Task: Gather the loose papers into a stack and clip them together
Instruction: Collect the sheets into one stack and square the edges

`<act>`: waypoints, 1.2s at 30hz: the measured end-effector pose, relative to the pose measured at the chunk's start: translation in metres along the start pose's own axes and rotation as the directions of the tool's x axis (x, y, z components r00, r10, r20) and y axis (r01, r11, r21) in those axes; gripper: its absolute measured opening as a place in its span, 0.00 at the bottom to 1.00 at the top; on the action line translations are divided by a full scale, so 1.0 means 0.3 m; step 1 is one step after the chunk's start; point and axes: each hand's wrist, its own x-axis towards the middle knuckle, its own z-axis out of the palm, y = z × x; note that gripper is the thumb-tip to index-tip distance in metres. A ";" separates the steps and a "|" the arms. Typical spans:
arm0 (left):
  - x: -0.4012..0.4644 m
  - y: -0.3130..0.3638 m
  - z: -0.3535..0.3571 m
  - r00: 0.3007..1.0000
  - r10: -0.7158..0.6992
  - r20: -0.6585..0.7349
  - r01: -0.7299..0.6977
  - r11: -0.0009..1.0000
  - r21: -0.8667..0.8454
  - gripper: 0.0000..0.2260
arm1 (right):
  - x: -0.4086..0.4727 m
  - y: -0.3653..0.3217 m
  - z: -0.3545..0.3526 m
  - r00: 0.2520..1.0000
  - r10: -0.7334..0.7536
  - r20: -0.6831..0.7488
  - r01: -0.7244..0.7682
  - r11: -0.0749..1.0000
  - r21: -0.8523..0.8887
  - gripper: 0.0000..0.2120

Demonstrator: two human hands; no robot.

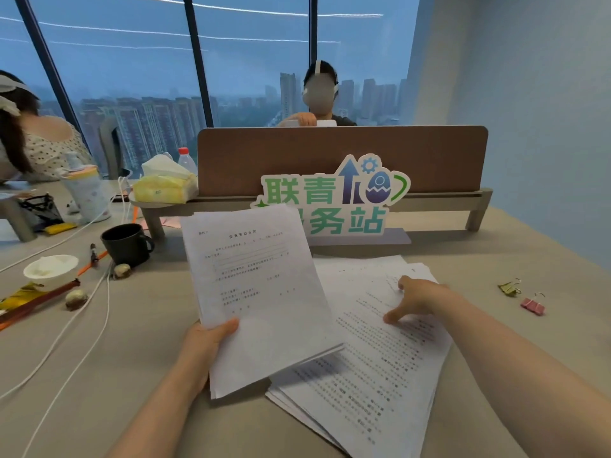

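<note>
My left hand (pixel 206 342) grips a thin bundle of printed papers (pixel 261 292) by its left edge, lifted off the table and tilted. Under and to the right of it, a messy pile of loose papers (pixel 373 365) lies fanned out on the beige table (pixel 132 358). My right hand (pixel 415 300) rests on that pile, thumb and fingers spread and pressing on the top sheet. Two binder clips lie on the table at the far right, a green one (pixel 509 287) and a pink one (pixel 533 305), well apart from both hands.
A black mug (pixel 127 242), a white bowl (pixel 51 269), chopsticks and white cables (pixel 82 325) occupy the left side. A green sign (pixel 330 200) and a brown divider (pixel 344 160) stand behind the papers. One person sits at the left, another beyond the divider.
</note>
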 end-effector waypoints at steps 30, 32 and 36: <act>-0.045 0.015 0.011 0.999 0.026 0.019 -0.024 0.993 -0.113 0.11 | -0.126 0.036 0.014 0.956 0.023 -0.292 0.205 0.659 0.724 0.07; -0.054 0.017 0.015 0.999 0.034 0.037 -0.029 0.991 -0.131 0.10 | -0.135 0.033 0.018 0.933 0.075 -0.352 0.272 0.494 0.826 0.08; -0.067 0.016 0.044 0.996 0.025 0.082 -0.010 0.985 -0.174 0.09 | -0.164 -0.013 0.044 0.907 0.188 -0.377 0.363 0.106 0.926 0.08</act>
